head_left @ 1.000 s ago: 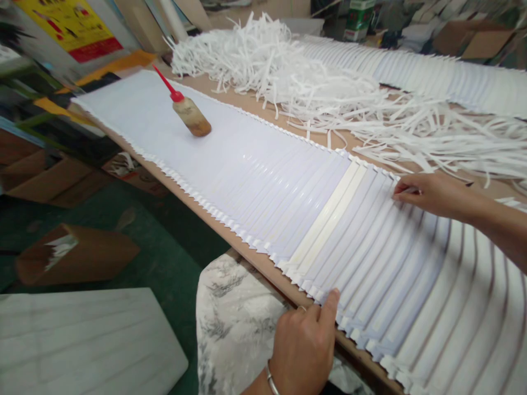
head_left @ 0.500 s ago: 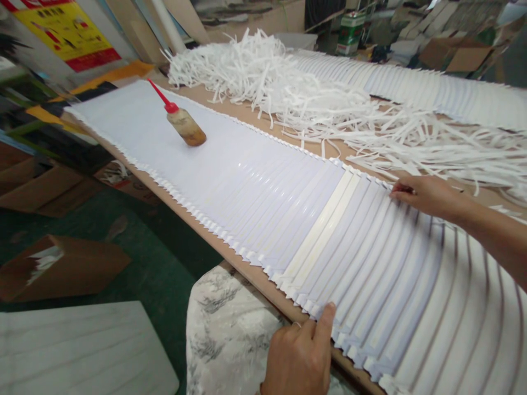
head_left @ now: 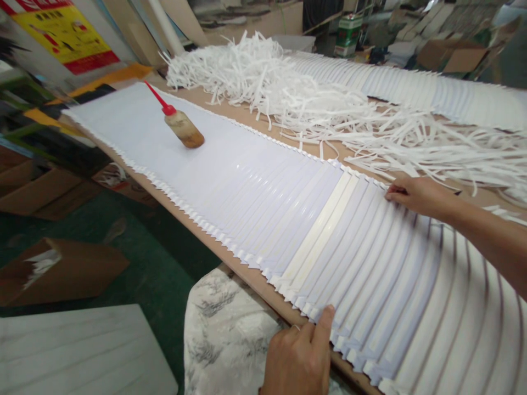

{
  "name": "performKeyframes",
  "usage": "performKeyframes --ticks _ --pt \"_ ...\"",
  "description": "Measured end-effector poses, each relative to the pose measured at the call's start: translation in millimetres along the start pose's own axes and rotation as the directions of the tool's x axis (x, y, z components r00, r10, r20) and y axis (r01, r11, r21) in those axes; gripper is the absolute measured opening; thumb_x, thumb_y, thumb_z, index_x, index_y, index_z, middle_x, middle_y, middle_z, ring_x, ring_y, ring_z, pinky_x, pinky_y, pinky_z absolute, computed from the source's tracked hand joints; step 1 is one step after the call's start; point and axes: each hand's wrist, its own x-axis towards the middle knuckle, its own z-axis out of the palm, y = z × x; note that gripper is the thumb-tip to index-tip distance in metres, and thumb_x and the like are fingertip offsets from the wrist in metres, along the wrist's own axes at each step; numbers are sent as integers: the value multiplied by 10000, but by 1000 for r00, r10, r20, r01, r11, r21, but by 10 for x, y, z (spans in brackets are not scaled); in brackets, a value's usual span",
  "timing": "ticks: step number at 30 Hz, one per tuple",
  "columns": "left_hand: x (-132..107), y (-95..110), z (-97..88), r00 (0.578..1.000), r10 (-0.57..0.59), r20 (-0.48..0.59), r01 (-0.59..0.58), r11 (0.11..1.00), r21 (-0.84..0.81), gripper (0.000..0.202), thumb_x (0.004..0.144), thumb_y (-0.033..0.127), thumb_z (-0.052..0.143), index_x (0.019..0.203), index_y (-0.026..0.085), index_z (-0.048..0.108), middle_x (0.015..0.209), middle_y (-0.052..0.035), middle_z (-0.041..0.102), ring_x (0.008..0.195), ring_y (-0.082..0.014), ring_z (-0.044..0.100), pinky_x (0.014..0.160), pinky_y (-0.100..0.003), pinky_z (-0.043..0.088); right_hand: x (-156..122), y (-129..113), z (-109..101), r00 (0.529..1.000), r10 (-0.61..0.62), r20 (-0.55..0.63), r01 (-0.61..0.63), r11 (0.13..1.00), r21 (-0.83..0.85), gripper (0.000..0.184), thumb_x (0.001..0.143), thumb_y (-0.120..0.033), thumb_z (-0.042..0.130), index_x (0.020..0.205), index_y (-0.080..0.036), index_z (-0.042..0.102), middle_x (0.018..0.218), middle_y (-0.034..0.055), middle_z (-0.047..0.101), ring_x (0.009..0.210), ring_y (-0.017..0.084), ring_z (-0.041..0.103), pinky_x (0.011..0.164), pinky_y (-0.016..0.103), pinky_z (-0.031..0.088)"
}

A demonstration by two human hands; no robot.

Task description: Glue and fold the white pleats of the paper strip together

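A long fanned row of overlapping white and pale lilac sheets, two cream ones among them (head_left: 370, 263), is lying along a brown tabletop (head_left: 242, 113), running from the far left to the near right. The left hand (head_left: 298, 356) is resting at its near edge: the index finger is stretching out onto the sheet ends, while the other fingers are curling under — whether they are gripping anything, I cannot tell. The right hand (head_left: 426, 195) is reaching in from the right to the far edge of the same row, its fingertips bunching close together there; whether they are pinching a sheet is too small to tell. Toward the far left, a squeeze bottle of cloudy plastic with a red nozzle and brown contents (head_left: 184, 129) is lying on the smoother part of the row. Beyond it, a tangled heap of thin white strips (head_left: 263, 77) is spreading rightward along the table, and behind that a second fanned row of pale sheets (head_left: 411, 90) is stretching to the far right. Pale fabric with grey sprigs (head_left: 230, 334) is showing below the near table edge. On the near left, a brown cardboard box holding white scraps (head_left: 82, 271) is standing behind a pale grey-lined panel (head_left: 82, 351).
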Motion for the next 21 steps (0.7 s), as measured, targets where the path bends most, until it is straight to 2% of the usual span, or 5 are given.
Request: performKeyframes --ticks 6,11,14,18,21 --pt "-8 1 10 1000 -2 -1 2 1000 3 543 812 17 449 1337 95 565 656 23 650 444 -195 615 371 -343 418 14 -2 31 998 8 -60 -9 1000 -17 239 898 -441 593 916 -219 678 856 63 717 793 212 612 731 326 404" --pt "-38 -26 60 999 -8 -31 8 1000 -24 564 795 5 431 1332 101 574 647 26 656 433 -181 606 367 -312 408 -55 198 -140 959 106 -263 -124 991 -51 294 933 -443 533 1016 -187 652 1059 182 722 875 263 607 752 370 400" --pt "-88 -64 79 997 6 -74 -16 991 -130 572 822 -15 407 1360 95 564 641 29 661 450 -157 618 389 -264 428 -127 353 -250 943 141 -300 -155 988 -22 360 958 -453 488 1039 -167 691 1044 203 743 909 301 642 783 398 431" --pt "-171 -91 80 992 -23 -128 -17 952 -306 550 916 -9 404 1437 120 522 788 -2 756 572 -126 702 530 -193 540 -110 425 -202 962 73 -264 -69 997 27 374 947 -504 557 958 -189 759 1044 147 768 938 301 689 831 396 489" --pt "-206 -60 67 988 -57 -145 6 944 -330 530 922 6 413 1416 154 540 885 -17 796 607 -130 732 556 -194 566 2 355 -70 971 -8 -239 23 998 61 370 963 -536 632 1054 -199 755 1096 94 751 943 244 698 861 389 546"
